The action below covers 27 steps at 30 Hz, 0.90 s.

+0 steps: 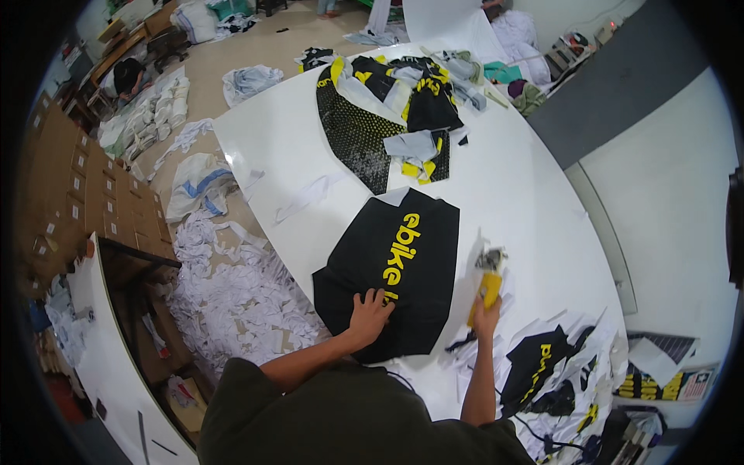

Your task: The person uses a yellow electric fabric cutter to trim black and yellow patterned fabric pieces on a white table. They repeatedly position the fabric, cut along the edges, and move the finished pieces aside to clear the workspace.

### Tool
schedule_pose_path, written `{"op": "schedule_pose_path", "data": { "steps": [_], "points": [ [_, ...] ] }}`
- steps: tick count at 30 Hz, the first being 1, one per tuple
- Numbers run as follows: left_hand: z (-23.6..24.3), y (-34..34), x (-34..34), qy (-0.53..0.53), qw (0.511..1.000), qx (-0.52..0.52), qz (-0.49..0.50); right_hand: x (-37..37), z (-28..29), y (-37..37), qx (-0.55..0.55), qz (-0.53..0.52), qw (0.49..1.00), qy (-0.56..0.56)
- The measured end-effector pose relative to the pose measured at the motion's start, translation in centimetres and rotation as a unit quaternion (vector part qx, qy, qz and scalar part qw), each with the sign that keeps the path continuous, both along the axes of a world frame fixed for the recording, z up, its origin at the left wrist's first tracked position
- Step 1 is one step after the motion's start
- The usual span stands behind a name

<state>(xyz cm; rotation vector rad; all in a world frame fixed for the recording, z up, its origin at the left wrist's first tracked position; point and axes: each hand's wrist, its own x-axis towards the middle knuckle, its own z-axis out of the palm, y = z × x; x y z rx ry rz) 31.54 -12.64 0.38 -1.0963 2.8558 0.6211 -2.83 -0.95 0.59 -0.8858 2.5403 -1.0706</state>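
Observation:
A black fabric panel (387, 275) with yellow lettering lies flat on the white table, its outline angular. My left hand (370, 316) rests on its lower part, fingers spread and holding nothing. To the right of the panel, my right hand (486, 319) is closed around the yellow body of a handheld electric fabric cutter (489, 283). The cutter's metal head points away from me and stands apart from the panel's right edge. Its blade is too blurred to make out.
The white table (535, 209) carries a pile of black, yellow and grey fabric pieces (422, 93) at its far end. Black cut pieces (535, 368) and white scraps lie at the near right. White scraps (240, 287) cover the floor at left, beside stacked cardboard boxes (85, 182).

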Motion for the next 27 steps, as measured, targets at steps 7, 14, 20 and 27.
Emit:
{"op": "schedule_pose_path", "data": {
  "steps": [7, 14, 20, 27],
  "points": [
    [0.6, -7.7, 2.6, 0.193, 0.919, 0.342, -0.029, 17.2, 3.0, 22.5, -0.005, -0.169, 0.976, -0.134],
    [15.1, -26.3, 7.0, 0.437, 0.873, 0.092, 0.198, 29.2, 6.2, 27.3, -0.123, -0.343, 0.915, -0.171],
    [11.0, -36.4, 10.3, 0.182, 0.925, -0.142, 0.302, 29.0, 9.8, 23.8, -0.256, -0.448, 0.844, -0.146],
    [-1.1, -28.2, 0.3, -0.195, 0.962, -0.141, 0.125, 29.6, 9.6, 26.0, -0.31, -0.532, 0.781, -0.104]
  ]
}}
